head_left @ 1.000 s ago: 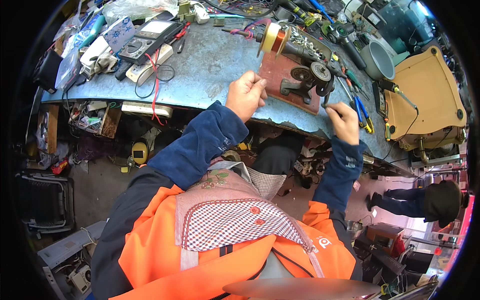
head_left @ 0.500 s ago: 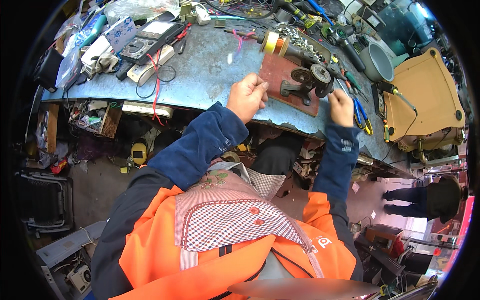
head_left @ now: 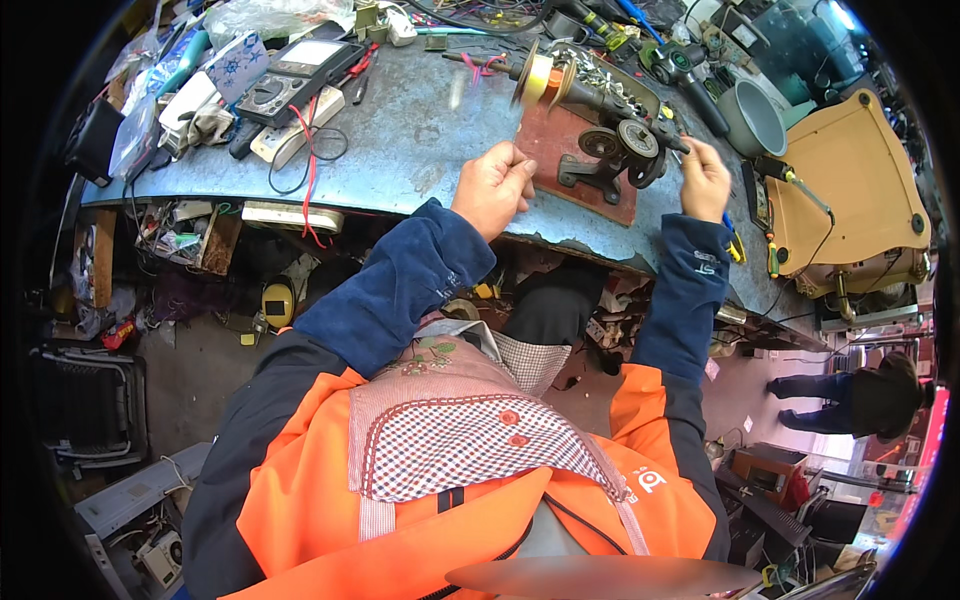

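A hand-cranked coil winder point(head_left: 606, 178) with dark gear wheels stands on a reddish-brown board point(head_left: 545, 142) on the workbench. On its shaft sits a bobbin point(head_left: 537, 80) with yellow tape, its left part blurred. My right hand point(head_left: 706, 182) is closed round the crank handle point(head_left: 678, 146) at the winder's right end. In front of the bobbin, beside the board's left edge, my left hand point(head_left: 492, 192) pinches thumb against fingers. Whatever it holds is too fine to see. A pale blurred speck shows over the bench left of the bobbin.
A multimeter point(head_left: 290, 85) with red and black leads lies on the bench's left. Behind the winder is a tray of metal parts point(head_left: 630, 92). To the right are a grey bowl point(head_left: 752, 122), screwdrivers and a tan panel point(head_left: 850, 185). Someone stands far right.
My right hand has swung up and to the right with the crank. My left hand stays nearly in place. The bobbin's blurred look has shifted.
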A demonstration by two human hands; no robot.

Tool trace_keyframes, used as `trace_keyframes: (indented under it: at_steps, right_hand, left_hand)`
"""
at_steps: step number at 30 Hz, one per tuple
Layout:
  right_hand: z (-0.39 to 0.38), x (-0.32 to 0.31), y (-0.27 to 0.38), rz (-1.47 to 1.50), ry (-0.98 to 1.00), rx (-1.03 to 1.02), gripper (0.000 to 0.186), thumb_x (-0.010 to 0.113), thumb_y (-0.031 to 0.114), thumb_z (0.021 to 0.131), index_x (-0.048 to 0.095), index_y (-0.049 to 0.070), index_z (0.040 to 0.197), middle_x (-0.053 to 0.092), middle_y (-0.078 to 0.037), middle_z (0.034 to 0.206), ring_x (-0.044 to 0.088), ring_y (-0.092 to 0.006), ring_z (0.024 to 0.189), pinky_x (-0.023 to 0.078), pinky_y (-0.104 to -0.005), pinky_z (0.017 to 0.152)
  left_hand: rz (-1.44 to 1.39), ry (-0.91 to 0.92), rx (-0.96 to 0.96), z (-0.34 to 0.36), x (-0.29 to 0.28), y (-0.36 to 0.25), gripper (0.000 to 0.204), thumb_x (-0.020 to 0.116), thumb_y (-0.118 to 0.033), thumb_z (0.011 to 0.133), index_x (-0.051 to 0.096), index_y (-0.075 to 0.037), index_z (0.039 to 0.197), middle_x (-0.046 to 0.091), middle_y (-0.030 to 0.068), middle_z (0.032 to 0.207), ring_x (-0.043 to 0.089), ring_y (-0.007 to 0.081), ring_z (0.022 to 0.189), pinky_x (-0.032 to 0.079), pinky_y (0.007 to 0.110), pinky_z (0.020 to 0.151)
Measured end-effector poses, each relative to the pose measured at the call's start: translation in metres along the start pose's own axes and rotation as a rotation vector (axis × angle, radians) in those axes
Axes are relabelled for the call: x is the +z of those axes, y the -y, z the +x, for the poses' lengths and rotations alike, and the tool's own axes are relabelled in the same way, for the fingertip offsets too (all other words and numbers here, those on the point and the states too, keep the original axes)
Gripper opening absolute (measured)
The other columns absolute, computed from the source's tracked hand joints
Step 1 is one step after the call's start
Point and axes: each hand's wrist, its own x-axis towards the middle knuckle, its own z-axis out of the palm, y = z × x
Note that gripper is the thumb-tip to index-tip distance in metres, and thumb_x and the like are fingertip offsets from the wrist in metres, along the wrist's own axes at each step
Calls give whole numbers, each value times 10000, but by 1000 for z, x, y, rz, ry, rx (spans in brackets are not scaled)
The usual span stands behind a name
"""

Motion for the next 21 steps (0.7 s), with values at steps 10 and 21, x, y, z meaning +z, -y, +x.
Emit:
trace_keyframes:
  at_steps: [10, 21]
  right_hand:
    - [-79, -47, 40, 58, 345, -41, 82, 656, 18, 910, 704, -43, 935, 546, -33, 740, 505, -129, 684, 380, -266, 625]
    - [-10, 6, -14, -188, 27, 16, 180, 659, 158, 970, 705, -12, 1005, 680, -104, 833, 604, -184, 733, 485, -299, 707]
  left_hand:
    - [-40, -34, 2, 4, -3, 6, 158, 602, -148, 990, 617, -20, 900, 655, 50, 693, 603, 101, 575, 490, 275, 544]
    - [-52, -53, -2, 4, 2, 6, 155, 600, -138, 992, 610, -15, 897, 656, 51, 697, 590, 97, 562, 480, 275, 534]
